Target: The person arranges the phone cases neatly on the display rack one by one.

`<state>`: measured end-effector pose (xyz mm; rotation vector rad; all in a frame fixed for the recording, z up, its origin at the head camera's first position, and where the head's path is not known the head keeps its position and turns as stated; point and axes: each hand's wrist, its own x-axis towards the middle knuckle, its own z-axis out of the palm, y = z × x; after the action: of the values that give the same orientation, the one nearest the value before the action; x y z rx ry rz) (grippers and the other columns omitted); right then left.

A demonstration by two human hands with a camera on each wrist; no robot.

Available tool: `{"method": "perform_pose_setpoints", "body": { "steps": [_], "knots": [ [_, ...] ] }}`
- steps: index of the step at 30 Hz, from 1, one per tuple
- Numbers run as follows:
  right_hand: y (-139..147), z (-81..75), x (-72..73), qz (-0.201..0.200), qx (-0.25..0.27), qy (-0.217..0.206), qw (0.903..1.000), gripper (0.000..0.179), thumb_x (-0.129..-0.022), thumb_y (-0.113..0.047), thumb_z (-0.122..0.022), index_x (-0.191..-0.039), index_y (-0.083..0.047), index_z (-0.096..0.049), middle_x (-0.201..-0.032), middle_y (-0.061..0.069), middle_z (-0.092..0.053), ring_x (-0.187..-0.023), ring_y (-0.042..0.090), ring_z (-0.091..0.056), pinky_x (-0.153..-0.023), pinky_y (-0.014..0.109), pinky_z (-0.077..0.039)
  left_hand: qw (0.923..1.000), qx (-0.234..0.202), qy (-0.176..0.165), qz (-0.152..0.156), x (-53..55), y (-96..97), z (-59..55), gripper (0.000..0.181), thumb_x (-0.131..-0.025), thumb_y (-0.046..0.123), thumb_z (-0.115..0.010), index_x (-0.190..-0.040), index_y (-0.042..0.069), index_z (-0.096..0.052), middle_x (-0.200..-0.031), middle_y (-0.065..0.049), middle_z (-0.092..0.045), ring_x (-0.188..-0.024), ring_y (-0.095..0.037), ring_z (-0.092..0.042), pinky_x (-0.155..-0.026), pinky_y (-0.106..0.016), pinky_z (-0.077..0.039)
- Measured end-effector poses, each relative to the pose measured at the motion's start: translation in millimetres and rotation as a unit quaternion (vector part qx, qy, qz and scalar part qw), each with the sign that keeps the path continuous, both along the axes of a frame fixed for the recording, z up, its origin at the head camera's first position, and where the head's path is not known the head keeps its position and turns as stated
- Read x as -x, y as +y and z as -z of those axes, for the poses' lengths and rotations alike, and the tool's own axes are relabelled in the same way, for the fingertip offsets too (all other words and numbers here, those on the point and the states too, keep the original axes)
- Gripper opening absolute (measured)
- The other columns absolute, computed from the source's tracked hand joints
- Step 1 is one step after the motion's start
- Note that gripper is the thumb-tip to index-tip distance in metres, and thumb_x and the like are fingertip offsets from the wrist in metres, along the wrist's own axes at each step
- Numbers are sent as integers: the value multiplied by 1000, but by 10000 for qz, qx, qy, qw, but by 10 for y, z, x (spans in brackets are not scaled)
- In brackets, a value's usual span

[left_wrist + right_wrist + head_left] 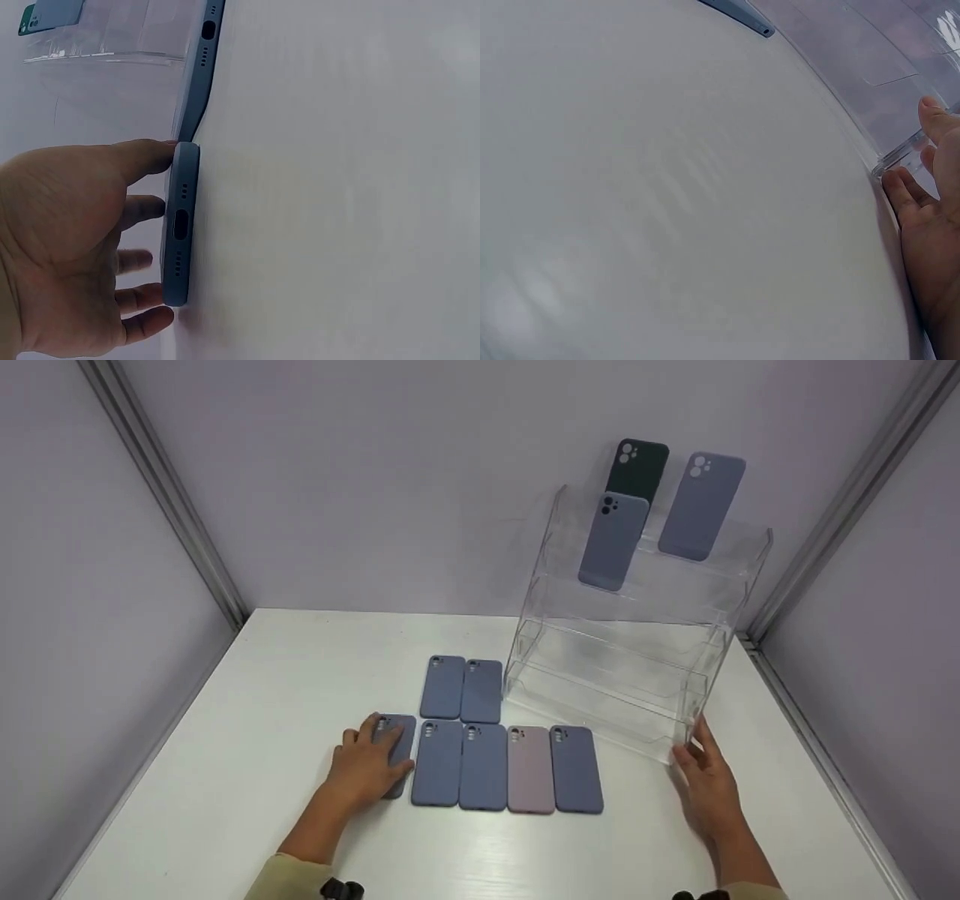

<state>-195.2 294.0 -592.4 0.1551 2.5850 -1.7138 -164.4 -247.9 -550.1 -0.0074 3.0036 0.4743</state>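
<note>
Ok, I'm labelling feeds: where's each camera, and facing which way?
Head: worn on the head, facing forward and down over phone cases and a clear rack; left hand, right hand and forearms show.
Left wrist: on that wrist, facing the gripped case end-on; left hand shows.
Right wrist: on that wrist, facing across the table; right hand shows.
Shared: both wrist views include part of the rack.

The phone cases (531,772) look matt, smooth and rubbery, while the rack (619,643) is clear, glossy plastic. The white bench (300,682) is smooth with a soft sheen; the wall panels (375,495) look matt, the corner strips (161,484) metal, the sleeves (289,879) cloth.
</note>
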Motion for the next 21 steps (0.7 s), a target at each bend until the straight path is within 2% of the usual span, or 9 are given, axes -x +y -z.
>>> {"method": "perform_pose_setpoints", "body": {
  "steps": [6, 15, 21],
  "knots": [
    [4, 15, -1, -71, 11, 74, 9999, 77, -113, -51, -50, -164, -63, 6, -185, -2, -8, -168, 38, -24, -134, 62, -23, 9995, -90, -98, -290, 0, 17, -44, 68, -102, 43, -70, -162, 14, -52, -162, -38, -38, -138, -52, -43, -105, -66, -48],
    [6, 6, -17, -111, -63, 217, 9997, 76, -112, -56, -50, -164, -64, 5, -185, 0, -9, -167, 41, -25, -132, 67, -24, 9980, -155, -11, -619, 19, 81, -38, 67, -96, 34, -73, -158, 13, -57, -156, -37, -46, -130, -52, -50, -96, -67, -53],
    [13, 2, -4, -121, -85, 117, 9998, 78, -112, -54, -50, -165, -62, 8, -185, 1, -7, -168, 41, -24, -133, 66, -22, 9964, -297, 40, -794, 18, 104, -67, 70, -94, 33, -75, -158, 11, -56, -156, -37, -46, -127, -54, -52, -96, -67, -54]
  ]
}}
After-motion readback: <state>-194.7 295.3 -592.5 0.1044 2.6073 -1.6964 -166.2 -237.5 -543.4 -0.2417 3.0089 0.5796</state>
